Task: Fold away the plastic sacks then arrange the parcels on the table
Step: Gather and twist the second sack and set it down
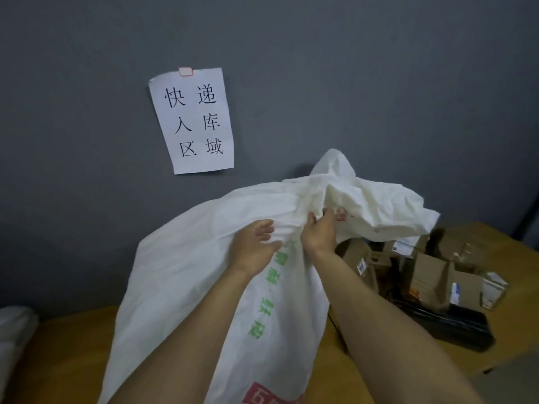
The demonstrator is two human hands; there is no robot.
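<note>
While the white sack (204,258) hangs crumpled over the worktop (73,345) before me, my right grip (319,231) is clenched on a bunched fold near the sack's top, fingers buried in the plastic. My left grip (253,243) lies against the sack just beside the right one, fingers loosely bent, and I cannot tell whether it pinches anything. Brown parcels (431,269) sit heaped to the sack's right, and a paper notice (192,121) hangs on the wall above it.

Both bare forearms (379,316) reach up from the bottom of the frame to its centre. The left hand (255,247) lies with spread fingers against the white sack (180,258); the right hand (319,233) pinches its fabric.
</note>
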